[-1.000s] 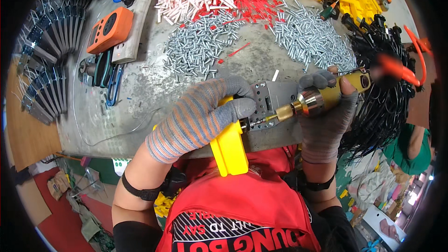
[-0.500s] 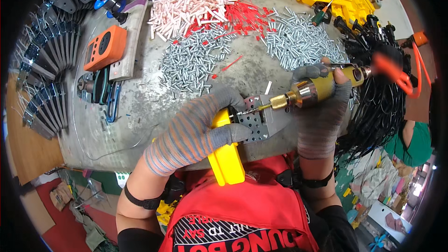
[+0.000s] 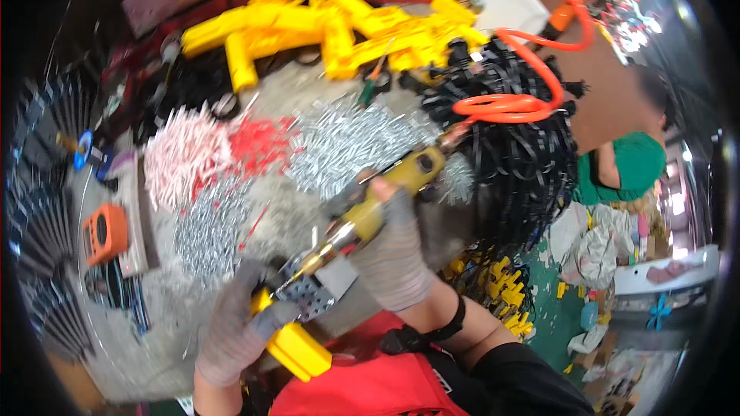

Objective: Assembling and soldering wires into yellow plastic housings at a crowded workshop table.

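Observation:
My left hand (image 3: 235, 333), in a striped fingerless glove, is closed around a yellow plastic part (image 3: 301, 353) at the bench's near edge. A perforated metal bracket (image 3: 312, 297) lies against this part, by my fingertips. My right hand (image 3: 395, 258), gloved too, wraps round the body of a yellowish pneumatic screwdriver (image 3: 416, 172). Its brass-coloured nose slants down to the left, and the tip reaches the bracket beside my left fingers. Blur hides whether a screw sits at the tip. An orange coiled air hose (image 3: 512, 108) runs near the tool's back end.
Silvery screws lie in two heaps, a right one (image 3: 347, 142) and a left one (image 3: 208, 231), near pale pink sticks (image 3: 185, 156) and red strips (image 3: 262, 145). Yellow frames (image 3: 339, 31) are piled behind. Black straps (image 3: 512, 177) hang at the right, near a person in green (image 3: 638, 168).
The whole view has swung to the right, so the bench items appear further left and more floor shows. Both hands keep hold of the same things, the screwdriver still against the bracket.

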`<state>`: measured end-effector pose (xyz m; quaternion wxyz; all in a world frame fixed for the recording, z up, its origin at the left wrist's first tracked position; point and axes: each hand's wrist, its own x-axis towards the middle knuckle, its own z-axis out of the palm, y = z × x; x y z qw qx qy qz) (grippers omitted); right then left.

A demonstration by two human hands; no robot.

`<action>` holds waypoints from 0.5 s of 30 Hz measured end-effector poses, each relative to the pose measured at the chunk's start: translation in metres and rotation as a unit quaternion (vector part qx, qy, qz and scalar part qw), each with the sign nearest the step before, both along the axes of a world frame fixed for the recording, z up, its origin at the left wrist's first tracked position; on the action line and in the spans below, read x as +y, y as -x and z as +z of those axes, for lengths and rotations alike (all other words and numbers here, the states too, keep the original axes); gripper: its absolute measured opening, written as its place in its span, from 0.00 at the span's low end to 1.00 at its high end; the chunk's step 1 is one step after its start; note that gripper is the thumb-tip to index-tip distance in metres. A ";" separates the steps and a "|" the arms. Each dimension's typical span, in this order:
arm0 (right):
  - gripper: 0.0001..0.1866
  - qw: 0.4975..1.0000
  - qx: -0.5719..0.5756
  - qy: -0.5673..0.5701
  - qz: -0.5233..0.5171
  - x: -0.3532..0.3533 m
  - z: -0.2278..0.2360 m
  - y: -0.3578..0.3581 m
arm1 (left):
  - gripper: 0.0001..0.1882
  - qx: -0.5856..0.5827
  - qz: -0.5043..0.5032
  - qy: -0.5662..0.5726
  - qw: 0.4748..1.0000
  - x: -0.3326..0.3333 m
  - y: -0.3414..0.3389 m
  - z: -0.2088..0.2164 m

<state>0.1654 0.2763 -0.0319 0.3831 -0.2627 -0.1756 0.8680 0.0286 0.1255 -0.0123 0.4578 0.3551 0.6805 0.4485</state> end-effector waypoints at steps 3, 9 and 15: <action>0.13 1.000 -0.002 0.015 -0.003 0.001 0.001 0.001 | 0.27 -0.007 -0.005 0.002 1.000 0.002 -0.002 0.005; 0.22 0.994 -0.069 -0.070 -0.054 0.014 0.024 -0.018 | 0.24 -0.151 0.009 0.021 0.988 -0.003 -0.004 0.009; 0.29 0.911 -0.328 -0.234 0.089 0.057 0.083 -0.100 | 0.25 0.069 0.004 -0.034 0.997 -0.003 -0.015 0.016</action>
